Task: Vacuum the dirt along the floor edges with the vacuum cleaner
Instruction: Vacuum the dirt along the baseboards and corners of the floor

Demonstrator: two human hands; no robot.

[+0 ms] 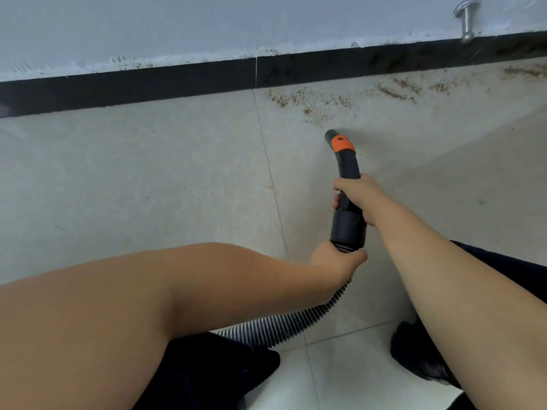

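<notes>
A black vacuum nozzle (pixel 346 173) with an orange collar points at the tiled floor, its tip just short of the brown dirt (pixel 313 103) scattered along the black skirting (pixel 177 81). More dirt (pixel 414 88) trails to the right along the wall edge. My right hand (pixel 355 196) grips the black handle tube from the right side. My left hand (pixel 337 261) holds the ribbed grey hose (pixel 284 327) just below the handle's cuff. The hose bends back to the lower left under my left arm.
The floor is pale beige tile (pixel 148 179) with thin grout lines. A metal door stopper (pixel 467 22) sticks out of the light wall at the top right. My dark shoes (pixel 420 356) and dark trouser legs stand at the bottom.
</notes>
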